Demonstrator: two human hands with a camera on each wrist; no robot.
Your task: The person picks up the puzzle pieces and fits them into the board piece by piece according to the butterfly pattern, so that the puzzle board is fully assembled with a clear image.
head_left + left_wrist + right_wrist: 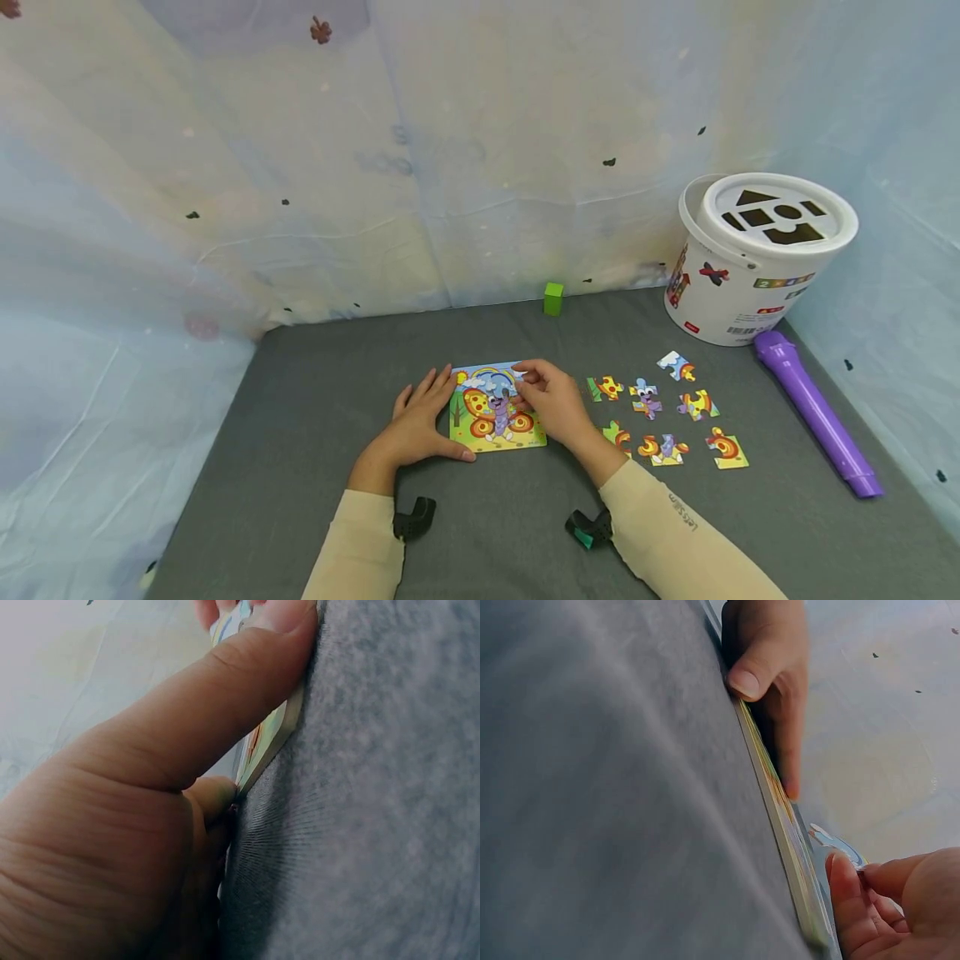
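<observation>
A square butterfly puzzle board (486, 440) lies on the grey table in front of me. My left hand (420, 425) rests at the board's left side with fingers stretched out, its thumb along the near edge. In the left wrist view that thumb (225, 697) touches the board's edge. Over the board's upper right, my right hand (555, 402) pinches a puzzle piece (834, 841) with blue and white on it between thumb and fingers. The piece is tilted just above the board, largely hidden by the fingers.
Several loose puzzle pieces (647, 400) lie to the right of the board. A white lidded bucket (731, 292) stands at the back right, with a purple tube-shaped toy (817, 408) beside it. A green block (553, 299) sits at the table's back edge.
</observation>
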